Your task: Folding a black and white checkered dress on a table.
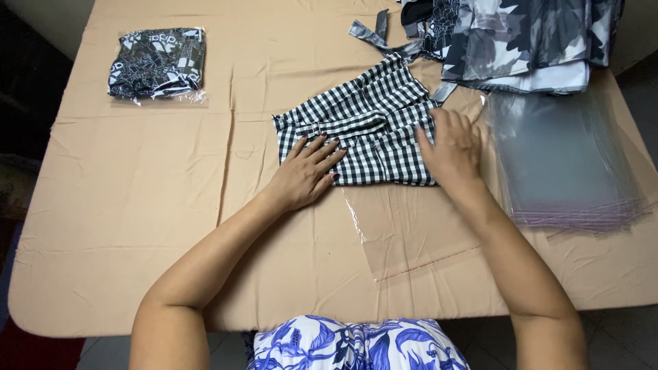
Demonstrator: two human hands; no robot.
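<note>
Left hand: I see my left hand (306, 171) lying flat, fingers spread and slightly fanned, palm down on the lower left part of the checked garment (363, 130); it grips nothing.
Right hand: my right hand (452, 147) rests palm down on the garment's right edge, fingers loosely open and pointing away from me, pressing rather than pinching.
Checked garment: a folded black-and-white gingham piece, lying mid-tabletop between my two hands, its near edge touching the clear bag (411, 240).
Clear bag: one flat transparent sleeve lies just before the garment, its mouth towards the cloth.
Bag stack: a pile of clear bags (562, 164) sits to my right, just beside the right hand.
Far right: patterned grey-and-black garments (521, 41) are heaped at the far edge.
Far left: one bagged dark printed garment (156, 63) lies well apart.
Tabletop: covered in a creased beige cloth (137, 205).
</note>
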